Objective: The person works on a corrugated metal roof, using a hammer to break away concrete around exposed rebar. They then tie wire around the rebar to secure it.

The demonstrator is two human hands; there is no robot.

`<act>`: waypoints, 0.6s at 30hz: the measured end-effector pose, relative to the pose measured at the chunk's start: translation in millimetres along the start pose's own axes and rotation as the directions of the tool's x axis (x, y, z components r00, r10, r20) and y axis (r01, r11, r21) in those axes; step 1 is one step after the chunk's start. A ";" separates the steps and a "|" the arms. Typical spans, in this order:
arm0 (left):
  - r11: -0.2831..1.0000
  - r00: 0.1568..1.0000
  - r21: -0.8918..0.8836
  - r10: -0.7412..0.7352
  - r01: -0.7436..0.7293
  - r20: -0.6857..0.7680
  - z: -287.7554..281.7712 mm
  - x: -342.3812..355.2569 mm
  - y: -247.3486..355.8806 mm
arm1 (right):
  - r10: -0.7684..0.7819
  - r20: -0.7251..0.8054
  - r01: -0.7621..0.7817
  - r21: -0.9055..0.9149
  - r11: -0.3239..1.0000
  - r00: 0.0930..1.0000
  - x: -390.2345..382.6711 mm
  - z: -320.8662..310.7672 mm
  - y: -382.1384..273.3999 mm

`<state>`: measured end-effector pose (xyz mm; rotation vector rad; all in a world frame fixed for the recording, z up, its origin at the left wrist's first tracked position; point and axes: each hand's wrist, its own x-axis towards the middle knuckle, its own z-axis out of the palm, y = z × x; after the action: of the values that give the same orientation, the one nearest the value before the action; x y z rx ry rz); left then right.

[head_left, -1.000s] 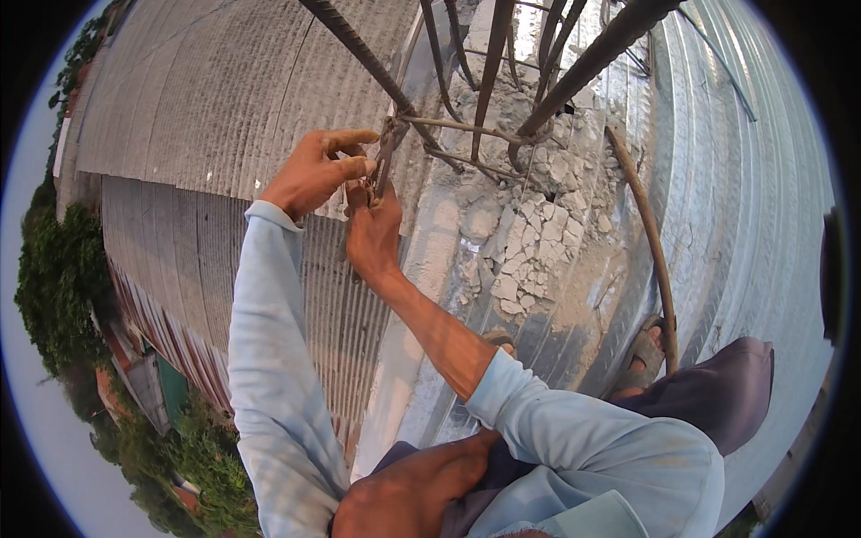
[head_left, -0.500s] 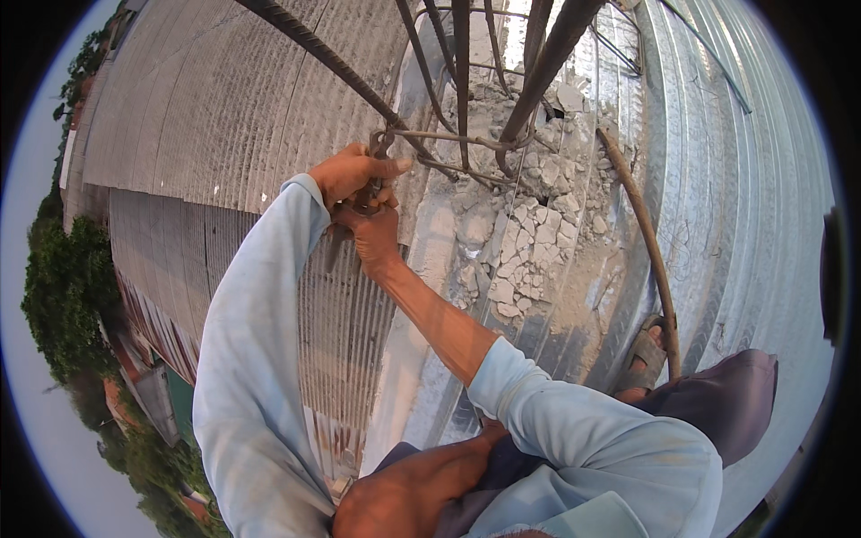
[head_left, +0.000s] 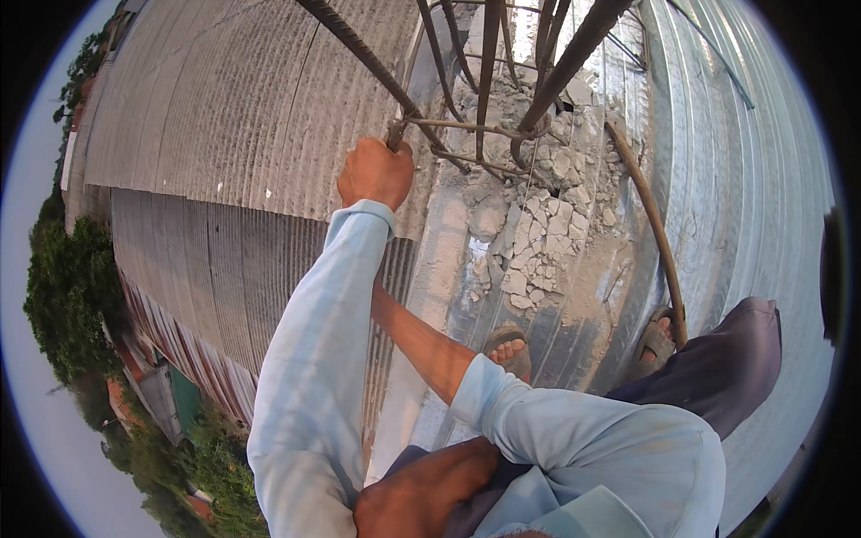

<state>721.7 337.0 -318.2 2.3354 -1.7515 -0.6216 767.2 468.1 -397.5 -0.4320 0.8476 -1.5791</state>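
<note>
Left hand (head_left: 375,172) clamped on rigid rebar (head_left: 359,56) beside the tie ring (head_left: 466,125); right hand hidden behind it, grip state cannot be told; steel judged heavy, rough, non-slip.

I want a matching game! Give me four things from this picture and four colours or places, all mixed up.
1. left hand
2. sandal
3. sleeve
4. broken concrete

a. pale blue
b. heaped below the steel bars
c. gripping a steel bar
d. on a foot on the metal roof

Pairs: 1-c, 2-d, 3-a, 4-b
</note>
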 end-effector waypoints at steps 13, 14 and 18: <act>0.754 0.509 -0.593 0.405 0.285 0.760 -26.8 40.1 -34.0 | 0.097 -0.072 -0.091 0.085 0.992 0.993 11.0 13.2 -28.0; 0.770 0.535 -0.581 0.385 0.262 0.752 -25.8 38.7 -33.0 | 0.143 -0.110 -0.138 0.050 0.989 0.984 8.8 16.0 -30.8; 0.793 0.675 -0.565 0.288 0.229 0.679 -21.0 23.6 -30.3 | 0.071 -0.193 -0.091 -0.099 0.991 0.979 -11.1 26.8 -35.6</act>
<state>762.5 321.3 -315.8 1.6378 -1.4294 -2.0228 763.7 471.4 -351.9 -0.3223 1.0867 -1.5197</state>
